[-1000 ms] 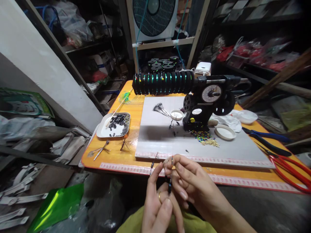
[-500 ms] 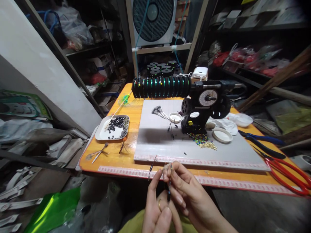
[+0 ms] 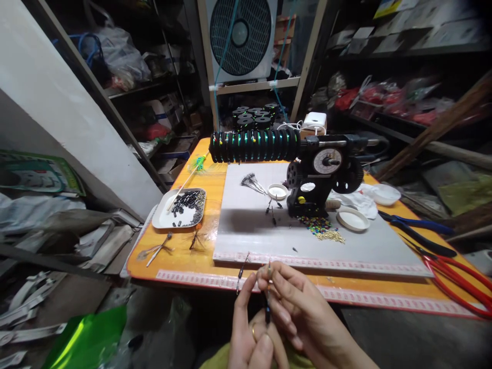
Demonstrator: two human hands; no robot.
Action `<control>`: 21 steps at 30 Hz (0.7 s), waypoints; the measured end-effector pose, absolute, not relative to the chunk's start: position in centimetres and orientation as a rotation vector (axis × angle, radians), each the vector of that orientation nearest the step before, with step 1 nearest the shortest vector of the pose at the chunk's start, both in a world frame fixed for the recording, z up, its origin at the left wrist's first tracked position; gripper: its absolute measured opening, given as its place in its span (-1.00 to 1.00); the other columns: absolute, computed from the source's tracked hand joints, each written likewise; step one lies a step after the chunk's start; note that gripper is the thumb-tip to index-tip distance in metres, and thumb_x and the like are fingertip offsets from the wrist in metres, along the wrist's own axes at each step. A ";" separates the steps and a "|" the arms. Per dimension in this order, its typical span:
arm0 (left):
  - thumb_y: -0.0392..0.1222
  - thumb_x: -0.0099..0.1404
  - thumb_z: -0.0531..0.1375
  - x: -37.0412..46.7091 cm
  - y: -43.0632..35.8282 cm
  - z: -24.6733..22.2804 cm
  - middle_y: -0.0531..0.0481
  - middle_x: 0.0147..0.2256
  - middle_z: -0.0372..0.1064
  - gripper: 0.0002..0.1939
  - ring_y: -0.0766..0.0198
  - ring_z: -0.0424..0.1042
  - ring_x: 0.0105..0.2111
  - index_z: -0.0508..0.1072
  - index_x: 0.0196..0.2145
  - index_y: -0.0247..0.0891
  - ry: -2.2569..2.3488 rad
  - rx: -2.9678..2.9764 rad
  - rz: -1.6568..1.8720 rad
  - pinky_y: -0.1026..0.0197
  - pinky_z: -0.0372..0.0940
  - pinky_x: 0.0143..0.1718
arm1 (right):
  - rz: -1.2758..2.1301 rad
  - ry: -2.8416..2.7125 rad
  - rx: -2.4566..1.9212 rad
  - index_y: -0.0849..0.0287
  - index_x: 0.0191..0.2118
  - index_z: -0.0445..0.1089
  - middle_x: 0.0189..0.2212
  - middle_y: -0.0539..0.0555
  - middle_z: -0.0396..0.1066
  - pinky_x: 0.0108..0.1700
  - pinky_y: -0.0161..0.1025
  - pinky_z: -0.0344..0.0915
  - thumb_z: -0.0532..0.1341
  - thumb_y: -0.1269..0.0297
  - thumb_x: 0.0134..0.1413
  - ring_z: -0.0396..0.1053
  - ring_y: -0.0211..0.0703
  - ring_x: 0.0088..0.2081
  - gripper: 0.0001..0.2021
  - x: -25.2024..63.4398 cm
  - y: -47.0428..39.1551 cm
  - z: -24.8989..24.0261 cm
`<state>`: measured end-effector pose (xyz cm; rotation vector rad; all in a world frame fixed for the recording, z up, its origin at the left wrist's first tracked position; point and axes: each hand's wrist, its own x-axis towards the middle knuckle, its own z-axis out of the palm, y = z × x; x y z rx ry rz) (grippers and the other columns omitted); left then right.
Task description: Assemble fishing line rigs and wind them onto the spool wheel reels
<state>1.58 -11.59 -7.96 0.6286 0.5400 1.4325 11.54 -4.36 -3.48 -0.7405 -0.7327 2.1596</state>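
Note:
My left hand [image 3: 253, 333], with a ring on one finger, pinches the lower end of a small dark rig piece [image 3: 268, 307]. My right hand [image 3: 303, 302] closes its thumb and forefinger on the upper end of that piece, where small orange and reddish bits show. The fingertips of both hands meet there and hide part of it. Beside my left fingertips, a thin dark piece [image 3: 241, 270] lies across the front edge of the grey board [image 3: 246, 241]. Behind stands a black geared machine [image 3: 311, 189] with a row of dark spools [image 3: 255, 145].
A white tray [image 3: 159, 220] with black and metal pieces stands at the left. Beads [image 3: 315, 225] lie by the machine, near a round dish [image 3: 352, 220]. Red scissors [image 3: 457, 282] and blue-handled pliers [image 3: 418, 224] rest at the right.
The view has tilted slightly, so the table and machine sit a little lower. My fingers have shifted slightly at the top of the dark piece, and an orange bit now shows there.

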 end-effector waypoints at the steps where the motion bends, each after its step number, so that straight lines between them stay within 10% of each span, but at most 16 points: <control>1: -0.02 0.35 0.18 1.7 -11.5 -8.1 -0.30 0.05 0.40 -0.10 0.08 0.51 -0.19 -0.33 0.41 -0.07 0.540 0.627 1.453 -0.02 0.33 -0.04 | 2.176 -0.718 -0.717 0.20 -0.29 0.38 -0.74 -0.19 0.14 -0.78 -0.54 -0.11 0.29 0.04 0.15 -0.15 -0.52 -0.77 -0.72 11.5 -4.2 -3.4; 12: -0.15 0.36 0.16 2.7 -11.8 -9.5 -0.23 0.11 0.39 -0.37 0.12 0.54 -0.20 0.10 0.33 0.08 0.510 0.576 1.578 0.09 0.40 -0.15 | 2.176 -0.775 -0.695 0.18 -0.32 0.32 -0.73 -0.23 0.05 -0.77 -0.56 -0.15 0.25 0.03 0.20 -0.23 -0.54 -0.76 -0.71 11.3 -4.3 -3.1; 21: -0.05 0.40 0.12 1.7 -11.9 -8.2 -0.22 -0.14 0.49 -0.10 0.18 0.51 -0.34 -0.47 0.39 -0.07 0.558 0.612 1.431 0.11 0.40 -0.22 | 2.113 -0.786 -0.772 0.21 -0.30 0.34 -0.69 -0.18 0.11 -0.75 -0.57 -0.17 0.30 0.07 0.15 -0.15 -0.55 -0.73 -0.72 11.6 -4.8 -3.8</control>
